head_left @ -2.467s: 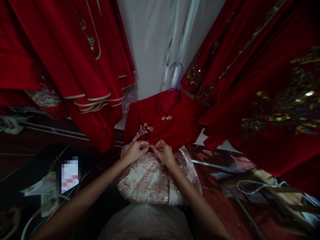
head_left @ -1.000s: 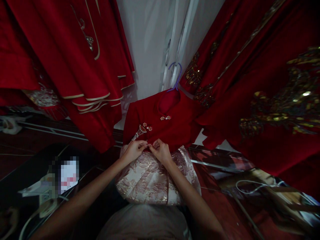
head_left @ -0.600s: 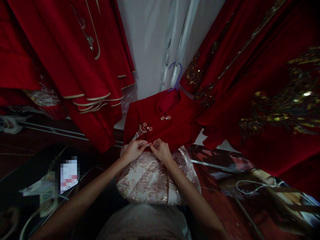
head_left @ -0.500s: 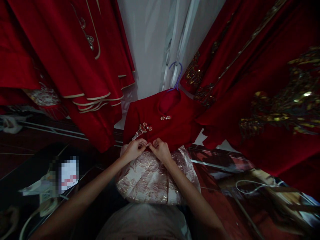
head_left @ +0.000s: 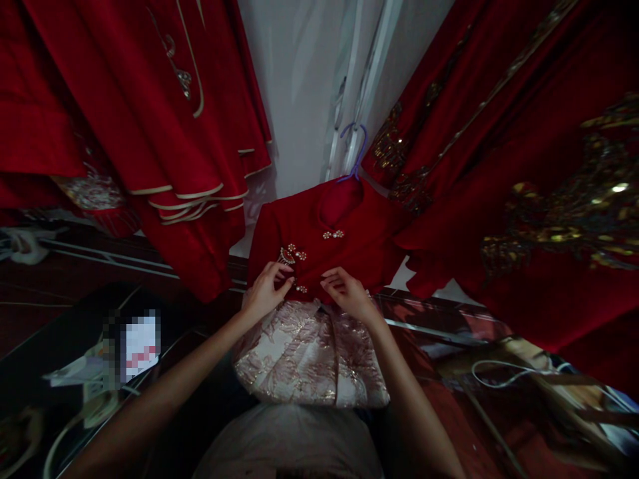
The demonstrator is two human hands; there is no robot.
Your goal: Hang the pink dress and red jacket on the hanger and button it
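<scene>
A small red garment [head_left: 309,219] with a round collar hangs on a purple hanger [head_left: 355,150] before me. Below its red top spreads a pale pink brocade skirt [head_left: 299,352] with a shiny raised pattern. Jewelled fastenings sit on the chest: one at the neck [head_left: 333,235], a beaded ornament [head_left: 292,254] at the left, and a lower fastening [head_left: 301,289] near the waist. My left hand [head_left: 272,286] is beside the lower fastening, its thumb and fingers apart. My right hand [head_left: 347,289] hovers over the front at the waist, fingers loosely spread, holding nothing.
Red robes with pale trim [head_left: 200,133] hang at the left, and red robes with gold sequins [head_left: 539,226] at the right. A dark table [head_left: 64,332] carries a blurred-out lit panel [head_left: 140,342]. A white cable [head_left: 494,372] lies among things at lower right.
Both hands have let go of the lower fastening and moved apart, the left slightly to the left, the right to the right. The fastening now shows between them.
</scene>
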